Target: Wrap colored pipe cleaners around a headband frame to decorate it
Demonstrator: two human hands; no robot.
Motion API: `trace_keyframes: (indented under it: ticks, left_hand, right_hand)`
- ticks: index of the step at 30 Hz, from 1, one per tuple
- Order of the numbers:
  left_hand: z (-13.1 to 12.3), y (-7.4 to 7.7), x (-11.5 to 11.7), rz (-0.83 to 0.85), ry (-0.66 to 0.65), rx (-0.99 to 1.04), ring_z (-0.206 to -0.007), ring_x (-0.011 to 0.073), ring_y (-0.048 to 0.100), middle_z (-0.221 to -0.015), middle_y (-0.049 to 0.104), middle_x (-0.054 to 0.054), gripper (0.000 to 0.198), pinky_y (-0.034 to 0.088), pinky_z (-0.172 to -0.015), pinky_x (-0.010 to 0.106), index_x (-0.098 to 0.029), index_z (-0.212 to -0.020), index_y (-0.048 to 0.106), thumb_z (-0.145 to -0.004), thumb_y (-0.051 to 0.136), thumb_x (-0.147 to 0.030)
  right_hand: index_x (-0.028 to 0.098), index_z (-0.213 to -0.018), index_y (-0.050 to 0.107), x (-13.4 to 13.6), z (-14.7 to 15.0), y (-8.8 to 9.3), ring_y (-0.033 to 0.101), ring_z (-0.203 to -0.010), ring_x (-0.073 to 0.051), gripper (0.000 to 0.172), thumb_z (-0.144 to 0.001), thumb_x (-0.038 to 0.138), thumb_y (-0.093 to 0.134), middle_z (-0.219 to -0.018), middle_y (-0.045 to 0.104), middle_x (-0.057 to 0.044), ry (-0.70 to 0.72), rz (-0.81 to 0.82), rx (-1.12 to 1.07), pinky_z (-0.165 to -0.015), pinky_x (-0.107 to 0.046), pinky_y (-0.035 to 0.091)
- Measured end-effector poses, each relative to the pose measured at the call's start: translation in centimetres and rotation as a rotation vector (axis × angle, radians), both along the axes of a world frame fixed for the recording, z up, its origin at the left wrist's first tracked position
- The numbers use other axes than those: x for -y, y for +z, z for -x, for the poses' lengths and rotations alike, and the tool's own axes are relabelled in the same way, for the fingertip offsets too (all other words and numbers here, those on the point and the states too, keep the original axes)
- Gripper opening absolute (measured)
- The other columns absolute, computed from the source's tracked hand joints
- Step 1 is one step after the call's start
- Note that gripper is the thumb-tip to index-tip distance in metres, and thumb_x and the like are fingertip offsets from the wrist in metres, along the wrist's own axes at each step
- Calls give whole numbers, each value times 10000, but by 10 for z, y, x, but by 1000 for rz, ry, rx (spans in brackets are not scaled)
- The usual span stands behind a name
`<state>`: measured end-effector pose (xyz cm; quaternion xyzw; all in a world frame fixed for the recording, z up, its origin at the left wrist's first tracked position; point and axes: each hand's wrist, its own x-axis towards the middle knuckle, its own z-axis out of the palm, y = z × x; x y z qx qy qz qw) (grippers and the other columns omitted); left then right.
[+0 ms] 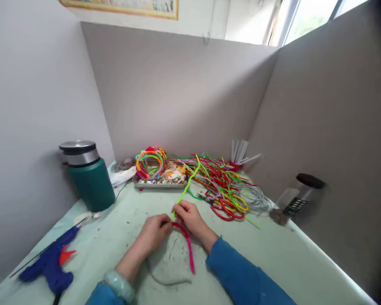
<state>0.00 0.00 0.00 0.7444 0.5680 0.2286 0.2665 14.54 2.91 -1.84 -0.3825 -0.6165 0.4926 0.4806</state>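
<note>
Lime stem [190, 181] is pinched in R hand [191, 218] fingertips, its lower end met by red-pink stem [190, 253], apparently gripped btwn closed fingers of L hand [154, 234], over pale cloth [273, 245]; joining step seems in hand, w/ steady pinch & small twist prob called for next.

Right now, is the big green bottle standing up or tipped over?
The green bottle is standing upright: base on the table, lid on top.

No lettering or numbers legible; dark markings [294, 206] on jar [296, 199] blurred.
</note>
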Motion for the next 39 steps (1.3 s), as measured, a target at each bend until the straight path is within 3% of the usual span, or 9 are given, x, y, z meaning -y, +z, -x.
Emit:
trace_keyframes:
  ticks: [21, 28, 39]
  left_hand:
    - [4, -1, 6, 178, -33, 293, -576, 104, 389, -613, 467, -42, 154, 290, -532, 214, -146, -717, 529, -680, 481, -288]
    - [3, 6, 7, 56, 5, 150, -576, 114, 414, -574, 490, -34, 201, 282, -532, 214, -160, -618, 528, -707, 461, -328]
    - [4, 9, 11, -252, -79, -61, -675, 132, 537, -720, 615, 14, 133, 346, -633, 220, -183, -709, 574, -771, 467, -229]
  right_hand:
    - [143, -614, 515, 3, 0, -1, 379, -561, -81, 226, -792, 280, 506, -571, 429, 41, 27, -153, 110, -513, -195, 303]
    - [147, -614, 507, 4, 0, 0, 368, -553, -82, 231, -796, 289, 501, -567, 420, 42, 24, -142, 109, -503, -195, 294]
    - [155, -594, 461, 4, 0, -1, 348, -522, -79, 264, -794, 323, 503, -546, 393, 50, -11, -132, 57, -488, -200, 287]
